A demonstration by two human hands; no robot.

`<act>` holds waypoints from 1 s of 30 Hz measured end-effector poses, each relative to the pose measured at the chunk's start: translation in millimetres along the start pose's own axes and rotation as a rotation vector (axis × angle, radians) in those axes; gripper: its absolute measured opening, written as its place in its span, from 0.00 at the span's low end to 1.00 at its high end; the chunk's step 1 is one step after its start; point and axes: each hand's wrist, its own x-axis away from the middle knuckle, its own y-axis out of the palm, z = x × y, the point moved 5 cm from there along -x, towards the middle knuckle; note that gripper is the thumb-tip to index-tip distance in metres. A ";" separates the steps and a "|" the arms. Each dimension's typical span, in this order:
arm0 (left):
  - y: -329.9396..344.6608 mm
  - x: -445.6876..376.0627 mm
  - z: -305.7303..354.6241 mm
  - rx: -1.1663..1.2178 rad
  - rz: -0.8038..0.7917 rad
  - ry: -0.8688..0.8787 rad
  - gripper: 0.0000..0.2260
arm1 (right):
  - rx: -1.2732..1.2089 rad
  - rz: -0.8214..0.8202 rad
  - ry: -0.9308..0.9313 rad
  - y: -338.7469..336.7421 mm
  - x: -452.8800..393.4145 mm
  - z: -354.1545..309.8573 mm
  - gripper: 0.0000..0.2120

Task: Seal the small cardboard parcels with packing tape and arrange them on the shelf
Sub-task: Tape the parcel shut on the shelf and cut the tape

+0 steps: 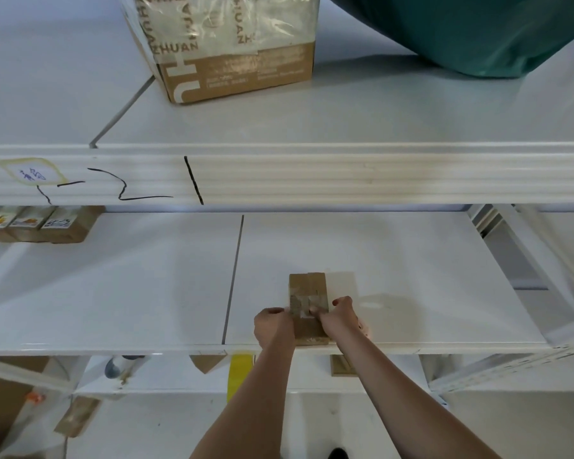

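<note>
The left hand [273,326] was curled, its fingertips pinching the left edge of the small cardboard parcel [308,308] at the band of clear packing tape [301,305] that crossed the parcel's top face. The right hand [340,315] was likewise curled, its fingers pressed against the parcel's right edge at the same band of tape; whether it pinched the tape end or the cardboard itself could not be told. The parcel lay flat on the middle shelf [113,293], close to the shelf's front edge and right of the dark seam in the shelf board, with its long axis running front to back, away from the person. No print on the parcel could be read. On the upper shelf [378,120] stood a large carton [232,58] wrapped in printed tape; the letters "HUAN" repeated across it, and the smaller print on its brown side was too blurred to read. The front rail [312,175] of the upper shelf carried black marker strokes and, at its left end, a taped label [32,172] with blue handwriting that was illegible. At the far left of the middle shelf sat a row of small labelled boxes [40,225], their labels too small to read. A yellow roll [240,376] showed below the shelf's front edge.
</note>
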 end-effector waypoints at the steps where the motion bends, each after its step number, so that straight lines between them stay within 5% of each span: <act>1: -0.3 1.6 0.9 -0.055 0.014 0.048 0.11 | -0.008 0.009 0.013 -0.4 -0.1 0.0 0.28; 8: -9.1 5.2 19.5 -0.151 0.036 0.225 0.06 | 0.030 0.030 0.052 4.1 -12.7 5.5 0.22; 12: -3.3 8.2 28.5 -0.301 0.025 0.343 0.16 | 0.082 0.113 0.018 5.1 -15.1 4.2 0.12; 18: 3.7 1.4 39.0 -0.630 -0.001 0.444 0.07 | 0.081 0.193 0.021 6.1 -12.4 2.3 0.12; 30: 11.5 3.1 50.5 -0.715 -0.216 0.415 0.10 | 0.139 0.113 -0.031 5.9 -34.6 -13.5 0.05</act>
